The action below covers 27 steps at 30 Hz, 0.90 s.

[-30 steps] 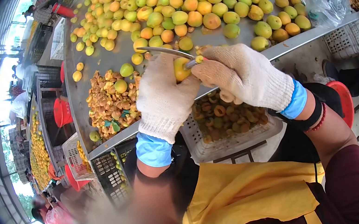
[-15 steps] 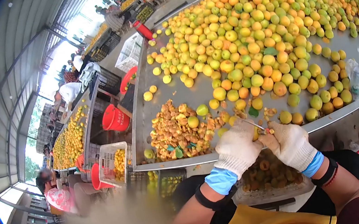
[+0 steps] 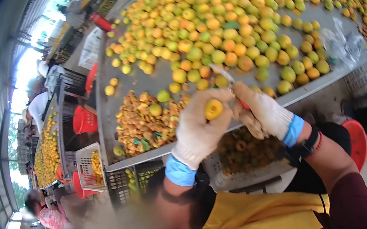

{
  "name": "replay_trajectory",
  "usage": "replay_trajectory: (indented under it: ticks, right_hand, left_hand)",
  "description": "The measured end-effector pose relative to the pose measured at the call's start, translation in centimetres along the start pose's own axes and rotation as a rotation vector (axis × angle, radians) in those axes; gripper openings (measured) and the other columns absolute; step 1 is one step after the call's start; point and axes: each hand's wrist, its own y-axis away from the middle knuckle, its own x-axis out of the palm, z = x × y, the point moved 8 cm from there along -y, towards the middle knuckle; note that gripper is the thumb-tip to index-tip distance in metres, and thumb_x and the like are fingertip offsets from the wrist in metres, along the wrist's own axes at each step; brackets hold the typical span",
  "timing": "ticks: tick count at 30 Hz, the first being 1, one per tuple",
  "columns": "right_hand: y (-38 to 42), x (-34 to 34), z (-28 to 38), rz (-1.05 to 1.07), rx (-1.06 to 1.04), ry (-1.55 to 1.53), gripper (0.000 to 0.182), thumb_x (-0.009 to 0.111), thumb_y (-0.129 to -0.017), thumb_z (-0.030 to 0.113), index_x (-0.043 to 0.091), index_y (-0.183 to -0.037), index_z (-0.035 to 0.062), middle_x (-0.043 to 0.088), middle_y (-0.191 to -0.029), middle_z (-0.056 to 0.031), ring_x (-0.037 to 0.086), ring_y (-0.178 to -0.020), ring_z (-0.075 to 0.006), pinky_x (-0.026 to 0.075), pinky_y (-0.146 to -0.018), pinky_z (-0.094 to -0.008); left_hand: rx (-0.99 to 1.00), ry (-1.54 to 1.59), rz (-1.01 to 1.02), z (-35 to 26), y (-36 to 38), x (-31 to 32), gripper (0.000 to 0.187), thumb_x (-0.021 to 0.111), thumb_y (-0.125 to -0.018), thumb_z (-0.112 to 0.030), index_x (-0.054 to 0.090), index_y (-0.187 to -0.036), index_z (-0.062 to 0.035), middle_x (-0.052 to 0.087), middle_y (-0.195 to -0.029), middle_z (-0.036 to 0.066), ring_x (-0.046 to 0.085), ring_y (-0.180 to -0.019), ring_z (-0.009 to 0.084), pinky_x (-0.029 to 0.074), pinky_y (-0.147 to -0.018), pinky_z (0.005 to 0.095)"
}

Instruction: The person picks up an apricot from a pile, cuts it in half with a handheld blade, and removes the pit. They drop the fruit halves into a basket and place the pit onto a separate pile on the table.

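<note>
My left hand [image 3: 202, 126], in a white knit glove with a blue cuff, is closed around a yellow apricot [image 3: 213, 109] that shows between the fingers. My right hand [image 3: 263, 107], gloved alike, grips a small knife [image 3: 222, 73] by its red handle; the blade points up and away over the table. Both hands are close together above the table's front edge. Just beyond them lie whole yellow-green and orange apricots [image 3: 230, 44]. Left of my left hand is a heap of cut apricot pieces [image 3: 145, 118] with a few leaves.
The metal table [image 3: 152, 157] has a raised rim. A clear plastic bag [image 3: 344, 47] lies at its right. Below the front edge stands a crate of dark fruit pieces [image 3: 247, 154]. A red bucket [image 3: 84, 119] and a pale crate [image 3: 86, 158] stand left; a red basin [image 3: 356, 142] is right.
My hands have come up and nearer to me. The knife blade, low between the hands before, now points up and away. My view has shifted, moving the table leftward in the picture.
</note>
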Motion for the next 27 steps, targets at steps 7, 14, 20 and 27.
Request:
replay_trajectory:
  ticks: [7, 14, 20, 27]
  right_hand:
    - [1.5, 0.3, 2.3, -0.063, -0.257, 0.019, 0.052, 0.057, -0.104, 0.056, 0.063, -0.096, 0.0046, 0.055, -0.063, -0.0025, 0.049, -0.043, -0.0100, 0.040, -0.039, -0.0262]
    - [3.6, 2.5, 1.8, 0.020, -0.254, 0.228, 0.044, 0.064, -0.104, 0.047, 0.064, -0.103, 0.0029, 0.059, -0.074, -0.0008, 0.060, -0.061, -0.0068, 0.050, -0.056, -0.0248]
    - [4.5, 3.5, 2.1, 0.033, -0.302, 0.346, 0.041, 0.063, -0.105, 0.044, 0.065, -0.099, 0.0030, 0.060, -0.068, -0.0019, 0.060, -0.060, -0.0082, 0.049, -0.055, -0.0272]
    - [3.7, 3.0, 1.9, 0.008, -0.313, 0.215, 0.034, 0.060, -0.106, 0.036, 0.061, -0.101, 0.0026, 0.058, -0.070, -0.0014, 0.055, -0.057, -0.0067, 0.041, -0.049, -0.0228]
  left_hand:
    - [-0.052, 0.128, -0.061, -0.6, -0.3, -1.0, 0.052, 0.064, -0.091, 0.002, 0.055, -0.142, -0.0034, 0.064, -0.109, 0.006, 0.061, -0.084, 0.0101, 0.054, -0.075, 0.0269]
    - [-0.050, 0.427, -0.034, -0.9, -0.1, -0.7, 0.067, 0.052, -0.088, 0.003, 0.046, -0.154, -0.0015, 0.058, -0.136, 0.012, 0.062, -0.108, 0.0178, 0.051, -0.096, 0.0326]
    - [-0.084, 0.597, -0.046, -1.9, 0.2, 0.1, 0.075, 0.053, -0.085, 0.000, 0.039, -0.159, -0.0002, 0.060, -0.134, 0.011, 0.063, -0.110, 0.0181, 0.048, -0.092, 0.0323]
    - [-0.006, 0.680, 0.012, -0.6, -0.2, 0.0, 0.066, 0.058, -0.099, -0.019, 0.038, -0.157, 0.0027, 0.062, -0.137, 0.015, 0.064, -0.115, 0.0220, 0.049, -0.096, 0.0338]
